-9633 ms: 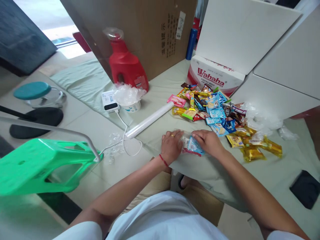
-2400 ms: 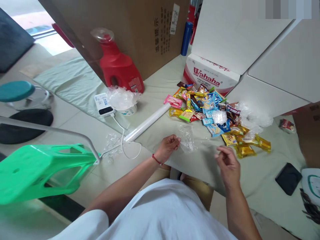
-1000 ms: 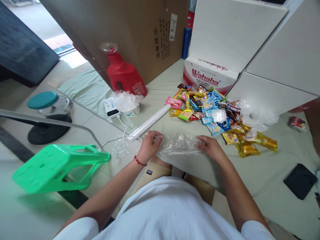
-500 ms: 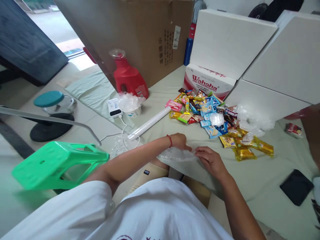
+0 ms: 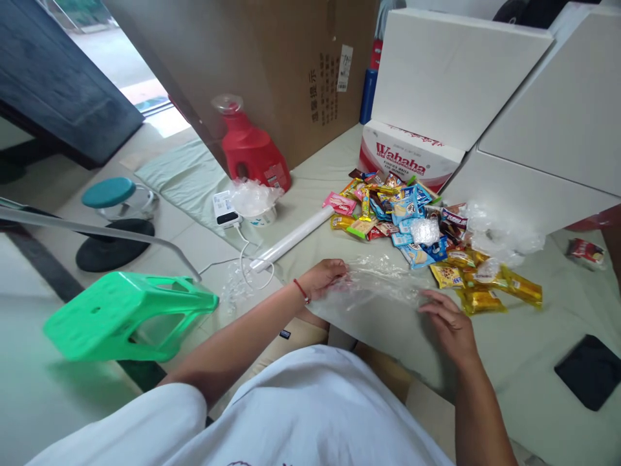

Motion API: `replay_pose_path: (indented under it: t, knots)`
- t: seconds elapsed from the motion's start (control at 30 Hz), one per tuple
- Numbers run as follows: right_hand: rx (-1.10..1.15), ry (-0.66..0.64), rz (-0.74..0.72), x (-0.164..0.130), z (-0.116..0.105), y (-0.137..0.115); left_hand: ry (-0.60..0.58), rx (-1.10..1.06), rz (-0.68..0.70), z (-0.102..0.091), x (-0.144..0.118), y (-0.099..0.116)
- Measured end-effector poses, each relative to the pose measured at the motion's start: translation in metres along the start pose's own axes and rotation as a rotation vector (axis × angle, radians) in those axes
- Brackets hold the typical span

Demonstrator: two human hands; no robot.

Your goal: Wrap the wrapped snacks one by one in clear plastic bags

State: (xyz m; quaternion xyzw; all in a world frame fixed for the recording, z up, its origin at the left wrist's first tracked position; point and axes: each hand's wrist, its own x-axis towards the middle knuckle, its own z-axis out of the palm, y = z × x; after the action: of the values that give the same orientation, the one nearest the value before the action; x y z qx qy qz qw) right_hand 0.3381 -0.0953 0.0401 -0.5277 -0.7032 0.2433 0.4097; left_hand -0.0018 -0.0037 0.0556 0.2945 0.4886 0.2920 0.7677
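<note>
"Wahaha" in red on white carton [image 5: 410,155], Chinese characters on brown cardboard box [image 5: 291,58]

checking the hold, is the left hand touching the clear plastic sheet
Touching. The head view shows the left hand with its fingers pinching the near-left edge of the clear plastic sheet, which lies spread on the green cloth; no gap shows between them.

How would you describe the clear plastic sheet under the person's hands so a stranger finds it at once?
Start at the heap of bright snack packets on the pale green cloth. Just nearer the person, between left hand and right hand, lies the clear plastic sheet: flat, spread, see-through, unlike the crumpled film nearby.
</note>
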Motion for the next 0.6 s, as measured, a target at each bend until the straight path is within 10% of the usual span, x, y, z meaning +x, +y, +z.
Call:
replay_pose_path:
  t: [0.17, 0.4, 0.6]
  knots:
    - [-0.019, 0.628, 0.303, -0.01, 0.005, -0.016, 0.012, -0.054, 0.09, 0.007, -0.012, -0.005]
    - [-0.063, -0.177, -0.061, 0.022, 0.067, -0.076, -0.081, -0.039, 0.145, 0.021, -0.021, -0.008]
    - [-0.092, -0.033, -0.154, 0.012, 0.045, -0.049, -0.041, -0.11, 0.088, -0.026, -0.016, 0.0]
